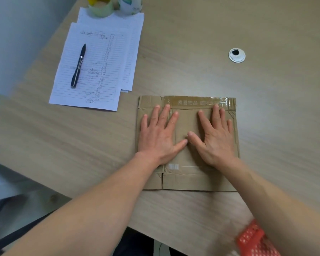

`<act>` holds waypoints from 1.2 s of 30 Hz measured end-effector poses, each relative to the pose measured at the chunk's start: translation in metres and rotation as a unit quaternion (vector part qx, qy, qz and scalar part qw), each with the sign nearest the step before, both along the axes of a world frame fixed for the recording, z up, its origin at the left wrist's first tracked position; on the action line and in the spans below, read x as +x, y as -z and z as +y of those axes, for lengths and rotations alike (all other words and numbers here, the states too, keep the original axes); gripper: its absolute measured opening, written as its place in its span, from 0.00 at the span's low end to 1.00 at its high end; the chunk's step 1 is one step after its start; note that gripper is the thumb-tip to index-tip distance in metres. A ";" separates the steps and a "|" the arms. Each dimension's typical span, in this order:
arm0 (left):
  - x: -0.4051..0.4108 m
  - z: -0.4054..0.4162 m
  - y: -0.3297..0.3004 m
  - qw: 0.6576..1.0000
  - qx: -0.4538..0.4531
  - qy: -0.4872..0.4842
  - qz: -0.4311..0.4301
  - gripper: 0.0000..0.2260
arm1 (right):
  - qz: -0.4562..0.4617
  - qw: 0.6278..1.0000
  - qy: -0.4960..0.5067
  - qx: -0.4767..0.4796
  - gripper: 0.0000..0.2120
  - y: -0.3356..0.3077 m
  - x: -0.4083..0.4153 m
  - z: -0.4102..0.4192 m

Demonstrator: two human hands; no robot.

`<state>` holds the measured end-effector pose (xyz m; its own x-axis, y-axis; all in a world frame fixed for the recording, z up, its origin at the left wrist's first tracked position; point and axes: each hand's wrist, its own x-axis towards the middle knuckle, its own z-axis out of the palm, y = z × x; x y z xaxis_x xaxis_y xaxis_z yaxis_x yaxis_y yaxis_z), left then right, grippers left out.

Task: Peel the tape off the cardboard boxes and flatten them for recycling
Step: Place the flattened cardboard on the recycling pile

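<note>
Cardboard box (187, 174) lies flat on table (266, 108). Left hand (158, 134) and right hand (215, 137) press it, fingers straight and spread, grasping nothing. Tape strip (199, 102) remains along far edge.

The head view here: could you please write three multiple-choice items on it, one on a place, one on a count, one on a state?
1. Where does the pen lie?
A. on the lined paper
B. on the cardboard box
C. inside a cup

2. How many hands press on the box?
A. none
B. one
C. two

3. In what state is the box?
A. standing upright and sealed
B. lying flat on the table
C. torn in two

Answers: 1 A, the pen rests across the written sheet. 2 C, the left hand and the right hand both lie spread on it. 3 B, it lies collapsed under the palms.
</note>
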<state>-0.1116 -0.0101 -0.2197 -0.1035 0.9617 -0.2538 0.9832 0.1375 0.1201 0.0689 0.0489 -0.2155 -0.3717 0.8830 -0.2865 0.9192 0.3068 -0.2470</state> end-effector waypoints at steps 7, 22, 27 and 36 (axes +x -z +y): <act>0.004 -0.006 -0.001 0.999 0.025 -0.022 -0.005 0.36 | -0.061 0.998 -0.007 0.020 0.36 0.005 0.024 -0.040; 0.036 -0.073 -0.012 0.989 -0.058 -0.124 -0.053 0.37 | 0.100 0.994 0.013 0.044 0.33 0.008 0.036 -0.037; 0.026 -0.083 -0.031 0.916 0.012 -0.336 -0.220 0.33 | 0.185 0.965 0.183 0.024 0.29 -0.014 0.050 -0.038; 0.017 -0.134 -0.067 0.808 0.037 -0.488 -0.328 0.37 | 0.211 0.921 0.307 -0.111 0.25 -0.063 0.042 -0.051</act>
<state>-0.0945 -0.1437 -0.1531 -0.6877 0.5187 -0.5079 0.1322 0.7774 0.6150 0.1113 -0.0017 -0.1526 0.0587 0.9012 -0.4295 0.7107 -0.3399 -0.6160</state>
